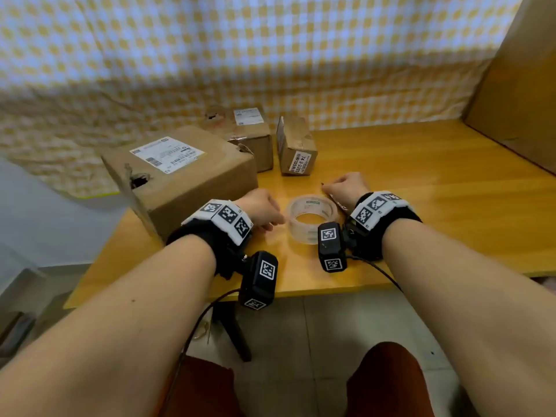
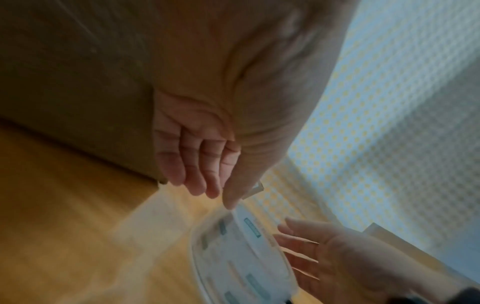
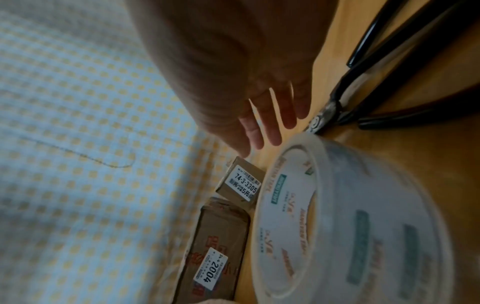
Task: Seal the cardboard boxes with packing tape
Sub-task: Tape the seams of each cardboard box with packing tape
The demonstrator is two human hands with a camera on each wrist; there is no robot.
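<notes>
A roll of clear packing tape (image 1: 311,218) lies flat on the wooden table (image 1: 421,182), between my two hands. My left hand (image 1: 263,210) hovers just left of the roll with relaxed fingers (image 2: 197,170), its thumb tip close to the roll's rim (image 2: 239,253). At the roll's far right side is my right hand (image 1: 344,186), with straight, spread fingers (image 3: 259,131) that hold nothing. Three cardboard boxes stand behind: a large one (image 1: 180,173) at the left, a medium one (image 1: 251,133) and a small one (image 1: 296,147).
Black-handled scissors (image 3: 363,88) lie on the table right of the roll, under my right wrist. A checked cloth (image 1: 270,55) hangs behind the table. A big cardboard sheet (image 1: 517,85) leans at the far right. The table's front edge is near my forearms.
</notes>
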